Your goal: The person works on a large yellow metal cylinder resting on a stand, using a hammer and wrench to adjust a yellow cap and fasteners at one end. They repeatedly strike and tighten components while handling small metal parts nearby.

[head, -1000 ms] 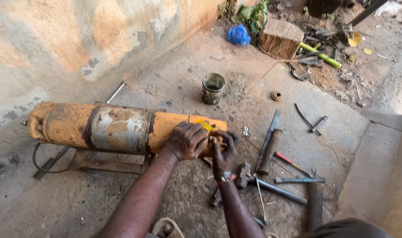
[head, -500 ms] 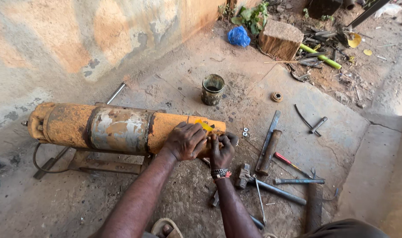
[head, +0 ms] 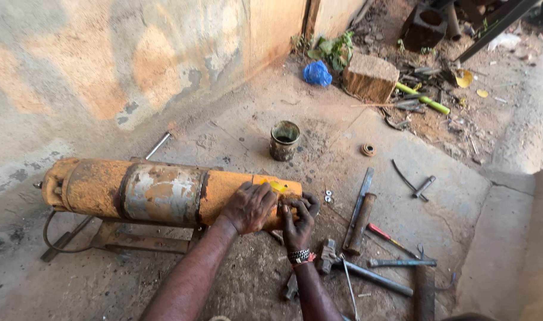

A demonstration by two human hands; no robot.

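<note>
Here, both hands work at the orange cylinder's end, mid-frame.
Left hand grips the cylinder; right hand pinches something small at its end; steady bracing looks needed next.

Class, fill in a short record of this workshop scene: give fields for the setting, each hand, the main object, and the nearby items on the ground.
Setting: outdoor concrete floor beside a weathered wall
Main object: rusty orange cylinder lying on a metal stand
Left hand: resting on the cylinder's end
Right hand: at the cylinder's end, wristband on; what it grips cannot be told
Nearby: tin can, hammer, red-handled screwdriver, wooden block, blue bag
</note>
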